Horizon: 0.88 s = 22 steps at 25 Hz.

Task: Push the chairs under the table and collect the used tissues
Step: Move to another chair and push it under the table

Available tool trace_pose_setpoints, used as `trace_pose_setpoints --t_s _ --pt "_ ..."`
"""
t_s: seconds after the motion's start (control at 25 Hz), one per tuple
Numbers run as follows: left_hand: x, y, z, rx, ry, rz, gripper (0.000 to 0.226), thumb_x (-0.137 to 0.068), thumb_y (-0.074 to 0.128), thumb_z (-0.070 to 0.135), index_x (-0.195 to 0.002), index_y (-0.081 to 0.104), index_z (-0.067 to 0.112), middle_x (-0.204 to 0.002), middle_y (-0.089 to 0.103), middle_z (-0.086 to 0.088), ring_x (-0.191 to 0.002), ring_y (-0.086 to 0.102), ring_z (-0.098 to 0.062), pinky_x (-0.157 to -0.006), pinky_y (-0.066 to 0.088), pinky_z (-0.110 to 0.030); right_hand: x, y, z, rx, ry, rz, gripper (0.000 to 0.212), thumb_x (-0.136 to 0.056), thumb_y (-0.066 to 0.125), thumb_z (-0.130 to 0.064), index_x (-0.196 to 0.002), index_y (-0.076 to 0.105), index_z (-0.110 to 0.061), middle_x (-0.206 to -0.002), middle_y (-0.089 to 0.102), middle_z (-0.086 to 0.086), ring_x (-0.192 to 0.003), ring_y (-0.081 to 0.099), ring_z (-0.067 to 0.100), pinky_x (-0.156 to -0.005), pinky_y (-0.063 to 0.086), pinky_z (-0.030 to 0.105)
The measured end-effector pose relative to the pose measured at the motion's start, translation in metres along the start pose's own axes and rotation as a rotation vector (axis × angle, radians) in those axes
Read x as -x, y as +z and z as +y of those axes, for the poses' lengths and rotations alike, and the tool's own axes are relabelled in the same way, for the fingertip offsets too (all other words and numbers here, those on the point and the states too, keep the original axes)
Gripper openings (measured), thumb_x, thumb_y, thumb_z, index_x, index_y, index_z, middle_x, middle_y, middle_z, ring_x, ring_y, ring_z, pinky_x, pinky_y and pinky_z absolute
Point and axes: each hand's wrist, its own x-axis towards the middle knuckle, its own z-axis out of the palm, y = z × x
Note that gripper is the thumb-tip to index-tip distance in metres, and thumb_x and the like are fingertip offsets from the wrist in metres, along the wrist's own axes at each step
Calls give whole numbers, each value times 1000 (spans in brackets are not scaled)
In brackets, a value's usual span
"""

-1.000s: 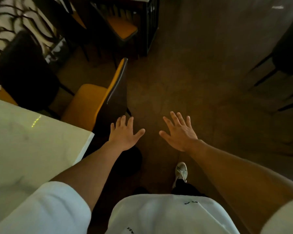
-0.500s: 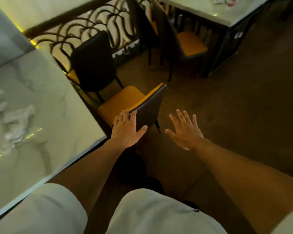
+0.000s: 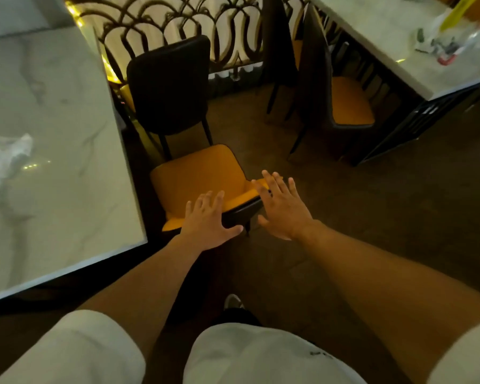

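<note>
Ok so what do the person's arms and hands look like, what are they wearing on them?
Both arms are bare from the short sleeves down. The left sleeve and right sleeve are white or off-white, loose, part of a T-shirt of the same colour with small dark lettering near the hem. The left hand and right hand are bare: no gloves, and no watch, ring or band shows.

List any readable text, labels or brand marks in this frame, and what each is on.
None can be read.
White shirt: small dark print near its right edge, too small and blurred to read.
Clutter on the far table: wrappers with red and yellow patches, blurred, no letters can be made out.
Near table, chairs: no text.
</note>
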Motion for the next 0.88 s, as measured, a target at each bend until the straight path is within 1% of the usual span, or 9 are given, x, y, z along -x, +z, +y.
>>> trace_pose_setpoints --t_s 0.12,0.24,0.32,0.4,0.44,0.48,0.56,0.64,0.88 --pt "-11 -3 0 -28 0 -91 95 -85 53 76 -158 19 25 -160 35 -6 -149 28 -29 -123 9 -59 -23 -1 8 45 -77 -76 96 -96 64 -40 -164 -2 -25 -172 -12 11 -157 -12 35 -125 -4 60" --pt "-21 -12 -15 -37 -21 -207 72 -87 59 58 -147 36 25 -139 52 -3 -134 45 -28 -120 12 -63 -47 0 15 102 -188 -110 100 -92 70 -37 -164 2 -24 -173 -2 12 -158 -7 36 -125 -1 63" --pt "-22 -11 -26 -9 -89 -275 55 -87 62 45 -135 45 24 -123 59 -2 -116 55 -26 -115 29 -58 -66 3 21 120 -278 -147 102 -90 74 -40 -164 6 -23 -172 7 11 -158 0 35 -124 -2 62" --pt "-19 -7 -27 41 -162 -267 36 -86 63 35 -119 52 25 -107 61 0 -95 59 -21 -96 51 -46 -81 7 22 124 -349 -208 95 -89 75 -41 -162 18 -20 -168 24 10 -157 13 35 -124 3 63" --pt "-17 -6 -24 53 -198 -251 30 -86 65 32 -114 53 27 -102 60 1 -90 59 -20 -89 54 -43 -86 10 23 123 -392 -229 86 -88 75 -41 -157 30 -18 -161 37 9 -153 26 35 -124 11 62" --pt "-16 -6 -18 52 -231 -221 28 -85 66 32 -110 54 28 -99 59 1 -89 59 -20 -85 55 -42 -91 12 24 114 -439 -220 70 -89 75 -39 -147 42 -19 -148 51 8 -143 41 34 -122 24 58" --pt "-15 -6 -7 65 -310 -177 29 -83 68 31 -109 58 29 -100 59 1 -90 60 -22 -84 56 -43 -97 15 30 77 -512 -178 42 -92 73 -37 -126 53 -22 -120 63 4 -115 60 27 -98 45 43" --pt "-14 -2 6 111 -395 -150 30 -81 68 30 -110 60 30 -100 61 2 -90 61 -22 -83 57 -44 -102 16 42 61 -590 -145 33 -93 72 -37 -118 56 -23 -108 64 2 -99 63 24 -79 48 36" --pt "-20 16 69 189 -542 -81 24 -80 70 24 -102 62 30 -91 59 4 -81 59 -20 -70 54 -38 -112 11 101 75 -788 -193 30 -97 68 -36 -119 55 -22 -108 63 3 -94 62 24 -78 54 39"
